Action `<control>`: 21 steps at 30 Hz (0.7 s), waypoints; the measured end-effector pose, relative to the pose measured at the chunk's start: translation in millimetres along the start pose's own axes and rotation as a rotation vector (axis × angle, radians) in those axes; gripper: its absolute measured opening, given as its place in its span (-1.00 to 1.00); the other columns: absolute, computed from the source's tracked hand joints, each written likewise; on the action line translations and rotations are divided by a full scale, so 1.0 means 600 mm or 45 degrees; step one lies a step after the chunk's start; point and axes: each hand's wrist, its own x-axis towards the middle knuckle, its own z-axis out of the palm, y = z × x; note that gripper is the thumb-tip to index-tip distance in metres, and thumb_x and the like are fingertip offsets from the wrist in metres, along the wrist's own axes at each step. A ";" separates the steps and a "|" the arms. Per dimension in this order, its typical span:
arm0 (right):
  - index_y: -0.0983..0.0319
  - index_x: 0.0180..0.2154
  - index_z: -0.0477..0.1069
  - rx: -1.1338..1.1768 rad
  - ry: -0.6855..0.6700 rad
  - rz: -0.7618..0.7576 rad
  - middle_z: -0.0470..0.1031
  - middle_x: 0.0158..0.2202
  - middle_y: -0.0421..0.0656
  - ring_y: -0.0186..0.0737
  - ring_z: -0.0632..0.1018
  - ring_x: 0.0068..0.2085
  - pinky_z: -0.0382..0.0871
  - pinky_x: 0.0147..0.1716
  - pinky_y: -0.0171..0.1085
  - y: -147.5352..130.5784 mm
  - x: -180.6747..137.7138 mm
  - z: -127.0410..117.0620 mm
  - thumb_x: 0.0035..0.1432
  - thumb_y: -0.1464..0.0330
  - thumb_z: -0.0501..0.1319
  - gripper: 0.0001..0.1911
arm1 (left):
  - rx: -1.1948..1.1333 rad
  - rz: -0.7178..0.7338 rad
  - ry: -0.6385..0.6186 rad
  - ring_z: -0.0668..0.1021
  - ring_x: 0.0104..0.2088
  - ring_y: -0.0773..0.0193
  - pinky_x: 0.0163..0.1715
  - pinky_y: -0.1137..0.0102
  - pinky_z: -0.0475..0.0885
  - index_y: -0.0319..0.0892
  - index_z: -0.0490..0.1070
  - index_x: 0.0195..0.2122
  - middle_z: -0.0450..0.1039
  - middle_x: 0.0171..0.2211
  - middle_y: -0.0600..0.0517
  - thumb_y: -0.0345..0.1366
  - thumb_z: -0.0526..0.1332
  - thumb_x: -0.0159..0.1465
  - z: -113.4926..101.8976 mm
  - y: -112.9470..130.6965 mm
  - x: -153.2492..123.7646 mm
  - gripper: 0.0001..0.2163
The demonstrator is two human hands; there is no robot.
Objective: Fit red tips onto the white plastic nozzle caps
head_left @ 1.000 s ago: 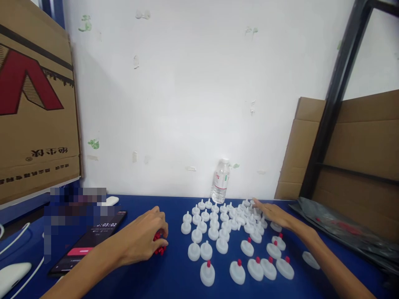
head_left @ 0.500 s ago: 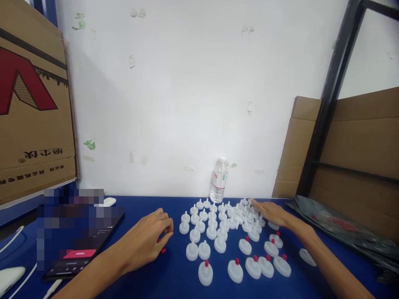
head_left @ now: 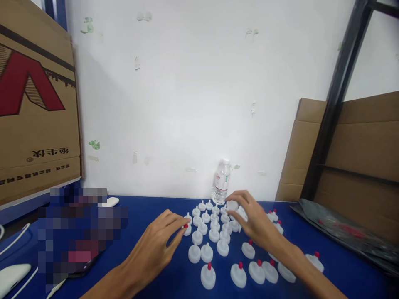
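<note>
- Pinches a small red cap between the thumb and fingertips of the left hand, leaving barely any gap between the digits.
- Has that cap right by the white pieces at the left end of the rows; cannot tell whether touching.
- Curves the thumb and fingers of the right hand in a wide grip around a white nozzle piece, tilted, at the far side of the group.
- Has bare white pieces standing in loose rows between both hands, spouts up.
- Has red-tipped pieces spread across the near side, with more around the right forearm, partly hidden by it.
- Works at a blue table, facing a white wall, with a clear water bottle upright behind the pieces.
- Has a cardboard box and a mostly pixelated phone at left, a dark plastic bag at right.
</note>
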 end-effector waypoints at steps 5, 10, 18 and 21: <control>0.09 0.19 0.24 0.149 -0.170 -0.165 0.52 0.05 -0.10 -0.12 0.57 0.06 0.53 0.02 -0.13 -0.068 -0.017 0.023 0.37 0.38 0.22 -0.59 | -0.198 0.029 0.082 0.55 -0.19 0.31 -0.18 0.39 0.48 0.00 0.51 0.03 0.59 -0.18 0.07 -0.38 0.14 0.45 0.014 0.017 -0.005 -0.76; 0.09 0.22 0.23 0.235 -0.245 -0.283 0.53 0.10 -0.12 -0.18 0.54 0.09 0.50 0.04 -0.18 -0.097 -0.025 0.029 0.38 0.42 0.21 -0.57 | -0.303 0.084 0.093 0.57 -0.20 0.35 -0.20 0.43 0.48 0.04 0.50 0.05 0.61 -0.18 0.11 -0.39 0.14 0.45 0.020 0.035 -0.006 -0.75; 0.13 0.18 0.28 0.255 -0.157 -0.307 0.54 0.11 -0.10 -0.19 0.53 0.11 0.46 0.10 -0.16 -0.103 -0.032 0.036 0.39 0.43 0.20 -0.63 | -0.258 0.117 0.131 0.58 -0.18 0.34 -0.19 0.43 0.50 -0.03 0.50 0.05 0.61 -0.16 0.06 -0.43 0.14 0.44 0.023 0.035 -0.008 -0.74; 0.13 0.17 0.29 0.266 -0.133 -0.299 0.54 0.11 -0.11 -0.18 0.54 0.10 0.46 0.08 -0.17 -0.100 -0.034 0.036 0.38 0.43 0.21 -0.64 | -0.245 0.157 0.130 0.57 -0.19 0.34 -0.20 0.43 0.49 -0.04 0.48 0.08 0.60 -0.14 0.05 -0.44 0.12 0.44 0.026 0.031 -0.009 -0.73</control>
